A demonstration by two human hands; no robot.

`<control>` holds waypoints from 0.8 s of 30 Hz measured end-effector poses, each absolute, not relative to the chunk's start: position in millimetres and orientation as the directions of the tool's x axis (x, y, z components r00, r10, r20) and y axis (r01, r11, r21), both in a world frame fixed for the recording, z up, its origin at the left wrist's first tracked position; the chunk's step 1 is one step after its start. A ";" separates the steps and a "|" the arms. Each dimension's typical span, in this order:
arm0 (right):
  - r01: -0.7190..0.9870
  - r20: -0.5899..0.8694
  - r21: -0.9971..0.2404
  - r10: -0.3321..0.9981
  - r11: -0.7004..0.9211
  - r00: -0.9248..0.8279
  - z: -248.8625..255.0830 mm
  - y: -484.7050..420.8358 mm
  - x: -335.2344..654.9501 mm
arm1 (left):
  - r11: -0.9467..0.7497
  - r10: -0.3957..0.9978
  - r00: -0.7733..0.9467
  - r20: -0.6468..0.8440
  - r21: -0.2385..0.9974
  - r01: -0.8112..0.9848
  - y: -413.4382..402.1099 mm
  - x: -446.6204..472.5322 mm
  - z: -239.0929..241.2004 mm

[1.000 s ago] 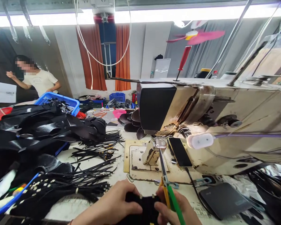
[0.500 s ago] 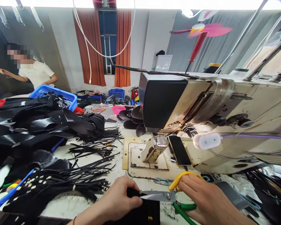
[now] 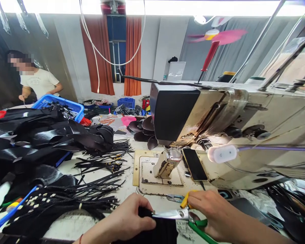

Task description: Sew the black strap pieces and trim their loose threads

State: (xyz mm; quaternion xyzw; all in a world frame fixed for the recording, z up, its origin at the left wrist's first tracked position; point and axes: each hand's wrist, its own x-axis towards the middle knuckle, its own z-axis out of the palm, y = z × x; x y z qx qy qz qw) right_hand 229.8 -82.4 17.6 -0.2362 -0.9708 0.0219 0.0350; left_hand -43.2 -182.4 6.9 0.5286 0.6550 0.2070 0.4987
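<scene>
My left hand (image 3: 128,218) is closed, pinching a black fabric piece (image 3: 162,232) at the table's front edge. My right hand (image 3: 209,215) grips scissors (image 3: 179,214) with yellow and green handles. The blades lie level, pointing left, with their tip at the top edge of the black piece beside my left fingers. Both hands sit just in front of the sewing machine (image 3: 218,135) and its presser foot (image 3: 167,162).
Bundles of black cords (image 3: 91,196) and heaps of black material (image 3: 48,135) fill the left side, with a blue basket (image 3: 63,105) behind. A phone (image 3: 194,164) leans on the machine. Another person (image 3: 35,83) stands at the far left. A dark tablet-like slab lies right.
The scissors swung from pointing up at the machine to lying level across the black piece. My right hand has closed further on the handles. The person at the far left lowered their arm.
</scene>
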 end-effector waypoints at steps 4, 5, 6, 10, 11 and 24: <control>0.480 0.007 -0.033 0.480 0.877 -0.877 -3.6 -89.8 233.0 | 0.333 0.904 0.071 -0.422 0.799 0.501 -180.9 -45.6 1.8; 0.491 0.001 -0.044 0.492 0.870 -0.871 -10.1 -92.2 234.0 | 0.330 0.905 0.074 -0.420 0.799 0.503 -180.5 -46.2 0.4; 0.502 0.005 -0.062 0.503 0.863 -0.864 -16.0 -94.6 234.9 | 0.328 0.904 0.078 -0.420 0.800 0.502 -180.0 -47.0 -0.7; 0.524 0.030 -0.223 0.544 0.822 -0.839 -22.0 -101.5 237.1 | 0.336 0.900 0.070 -0.430 0.787 0.517 -179.5 -49.9 0.6; 0.533 0.027 -0.265 0.559 0.804 -0.829 -17.7 -102.5 237.8 | 0.331 0.903 0.073 -0.423 0.795 0.509 -179.8 -50.3 2.1; 0.610 -0.067 -0.113 0.606 0.785 -0.793 27.4 -94.1 251.3 | 0.269 0.925 0.161 -0.345 0.891 0.365 -178.1 -41.1 -1.4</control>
